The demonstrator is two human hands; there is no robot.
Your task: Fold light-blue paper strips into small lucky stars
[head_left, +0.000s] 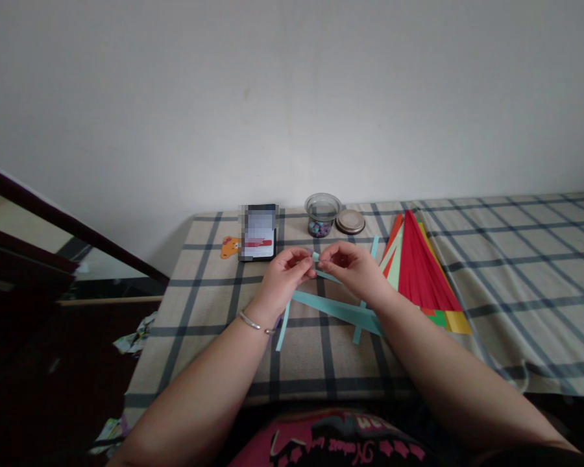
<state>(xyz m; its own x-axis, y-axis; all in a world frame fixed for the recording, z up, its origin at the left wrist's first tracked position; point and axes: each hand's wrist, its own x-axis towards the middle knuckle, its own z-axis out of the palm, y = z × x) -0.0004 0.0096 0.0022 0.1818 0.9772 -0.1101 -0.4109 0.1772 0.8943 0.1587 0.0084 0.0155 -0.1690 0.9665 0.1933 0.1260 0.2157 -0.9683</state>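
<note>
Far L of checked cloth (209, 295): orange bear cutout (230, 248), at edge of phone (261, 235), screen lit. My L hand (283, 272): thumb + fingertips pinched on sm. pale-blue paper piece (316, 257), held btwn. both hands. Beyond, clear tub (323, 209) w/ purple & teal bits; lid (350, 221) just beside, R. Lt.-blue strips (338, 309) lie below. My R hand (353, 269): fingertips clamped on same piece. Far R: red strips (421, 272), fanned, nr. other colours.

On the checked tablecloth (202, 311), 1 phone (267, 250) sits beside an orange bear figure (230, 248); a pale wall (292, 117) rises behind, with a dark handrail (78, 216) slanting at left
</note>
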